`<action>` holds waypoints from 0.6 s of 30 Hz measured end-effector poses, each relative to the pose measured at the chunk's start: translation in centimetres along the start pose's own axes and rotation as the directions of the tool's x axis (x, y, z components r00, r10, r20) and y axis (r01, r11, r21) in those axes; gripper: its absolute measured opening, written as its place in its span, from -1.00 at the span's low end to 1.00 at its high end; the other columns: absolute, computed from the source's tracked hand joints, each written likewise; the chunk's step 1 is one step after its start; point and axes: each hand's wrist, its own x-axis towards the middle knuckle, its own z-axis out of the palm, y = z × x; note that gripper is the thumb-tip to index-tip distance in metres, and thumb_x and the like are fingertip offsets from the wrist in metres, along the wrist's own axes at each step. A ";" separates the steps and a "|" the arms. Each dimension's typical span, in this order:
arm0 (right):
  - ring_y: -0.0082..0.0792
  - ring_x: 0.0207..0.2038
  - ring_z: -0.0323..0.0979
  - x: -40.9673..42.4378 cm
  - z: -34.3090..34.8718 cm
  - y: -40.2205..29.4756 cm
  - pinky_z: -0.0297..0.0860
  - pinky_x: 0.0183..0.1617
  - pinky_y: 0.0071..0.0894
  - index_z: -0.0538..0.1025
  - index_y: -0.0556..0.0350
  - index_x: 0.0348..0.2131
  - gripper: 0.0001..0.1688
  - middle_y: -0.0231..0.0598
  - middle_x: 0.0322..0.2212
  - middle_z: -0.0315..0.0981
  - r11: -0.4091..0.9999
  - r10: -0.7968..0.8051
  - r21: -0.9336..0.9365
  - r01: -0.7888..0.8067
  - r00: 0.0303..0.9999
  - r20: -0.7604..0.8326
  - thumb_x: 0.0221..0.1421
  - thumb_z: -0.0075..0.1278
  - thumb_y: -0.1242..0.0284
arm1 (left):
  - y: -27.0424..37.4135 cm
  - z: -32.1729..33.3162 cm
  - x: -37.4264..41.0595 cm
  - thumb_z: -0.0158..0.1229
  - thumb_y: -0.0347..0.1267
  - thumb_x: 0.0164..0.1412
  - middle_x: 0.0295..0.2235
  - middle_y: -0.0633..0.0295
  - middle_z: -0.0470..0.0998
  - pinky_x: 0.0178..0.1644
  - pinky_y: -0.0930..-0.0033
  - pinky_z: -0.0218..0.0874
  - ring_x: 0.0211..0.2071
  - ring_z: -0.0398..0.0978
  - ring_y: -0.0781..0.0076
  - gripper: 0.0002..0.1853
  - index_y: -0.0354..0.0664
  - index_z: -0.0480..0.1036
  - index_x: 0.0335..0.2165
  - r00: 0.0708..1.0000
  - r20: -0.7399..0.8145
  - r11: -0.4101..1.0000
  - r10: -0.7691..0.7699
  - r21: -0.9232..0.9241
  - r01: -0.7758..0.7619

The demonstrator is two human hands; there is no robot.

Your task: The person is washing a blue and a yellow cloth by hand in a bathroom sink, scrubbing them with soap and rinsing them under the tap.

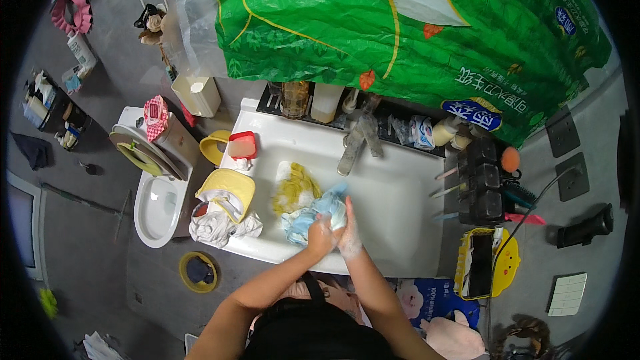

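Observation:
In the white sink (410, 210), my left hand (321, 236) is curled tightly around a wet light blue and white cloth (315, 215). My right hand (350, 232) presses on the same cloth from the right side, its fingers stretched upward and suds over the wrist. Left of the blue cloth lies a sudsy mustard-yellow cloth (295, 190), low in the basin. Above my hands projects the metal faucet (352, 152), its spout pointing down at the basin. The cloth hides part of my fingers.
A red soap box (242, 145) sits on the sink's left ledge, above a yellow and white bib-like cloth (227, 190) and white fabric (220, 227). Bottles, including a pump bottle (445, 131), line the back shelf. At right hangs a black brush organizer (480, 180). A toilet (160, 207) stands left.

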 end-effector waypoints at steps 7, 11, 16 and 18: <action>-0.37 -0.01 0.13 -1.1 0.8 1.1 0.07 0.06 -0.34 0.12 0.06 0.01 -0.32 -0.30 -0.04 0.12 0.992 0.124 -0.022 -0.123 0.984 0.131 0.02 -0.23 0.02 | -4.1 0.9 3.6 -0.03 -0.19 -0.01 -0.56 -0.04 0.46 -0.44 0.20 0.26 -0.51 0.45 0.14 -0.65 -0.30 0.41 -0.43 0.814 0.186 0.708 -0.550 -0.412 0.573; -0.46 -0.02 0.10 -0.9 -3.3 1.1 0.03 0.07 -0.41 0.10 0.12 0.03 -0.42 -0.31 -0.06 0.12 0.574 0.054 -0.789 0.221 0.951 0.305 0.05 -0.19 0.29 | -1.4 -2.6 7.7 -0.10 -0.14 0.08 -0.47 0.11 0.47 -0.31 0.30 0.27 -0.43 0.44 0.25 -0.61 -0.28 0.37 -0.33 0.536 0.800 -0.189 -0.269 -0.589 0.786; -0.41 -0.05 0.16 -0.4 -2.0 2.5 0.10 0.04 -0.40 0.15 0.13 -0.01 -0.54 -0.29 -0.09 0.17 0.852 -0.215 -0.467 0.236 0.972 0.100 0.08 -0.31 0.37 | -0.1 -4.1 7.2 0.02 -0.02 -0.01 -0.28 0.05 0.40 -0.18 0.38 0.21 -0.27 0.38 0.24 -0.42 -0.36 0.27 -0.25 0.790 0.589 0.856 -0.170 -0.309 0.415; -0.36 -0.05 0.18 -0.8 -0.4 1.1 0.12 0.04 -0.38 0.16 0.12 -0.02 -0.54 -0.27 -0.10 0.18 0.983 -0.088 -0.158 0.093 0.995 0.037 0.09 -0.34 0.33 | 0.0 -5.2 6.3 0.19 0.02 -0.24 -0.16 -0.10 0.31 -0.07 0.33 0.11 -0.15 0.31 0.12 -0.18 -0.40 0.19 -0.14 0.856 0.517 0.940 0.025 -0.303 0.155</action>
